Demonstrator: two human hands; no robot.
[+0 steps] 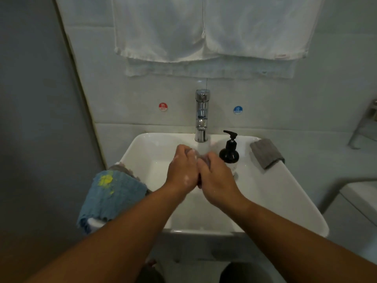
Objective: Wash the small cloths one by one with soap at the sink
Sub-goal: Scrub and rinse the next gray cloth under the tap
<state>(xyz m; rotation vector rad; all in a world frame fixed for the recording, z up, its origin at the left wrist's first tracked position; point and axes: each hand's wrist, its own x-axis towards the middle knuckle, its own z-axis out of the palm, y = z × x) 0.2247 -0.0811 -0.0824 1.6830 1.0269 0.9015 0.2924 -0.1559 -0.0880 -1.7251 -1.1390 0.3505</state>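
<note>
Over sink, left hand and right hand fingers enclose cloth.

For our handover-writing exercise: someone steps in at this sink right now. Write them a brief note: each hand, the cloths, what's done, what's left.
Both the left hand and right hand grip one small cloth below the tap, suds on the skin.
Soap bottle stands right of the tap; folded grey cloth lies on the right rim of the sink; blue cloth with a yellow stain hangs over the left rim.
Done: this cloth looks soaped. Left: rinse it, then probably the blue one; which others are washed is unclear.
</note>
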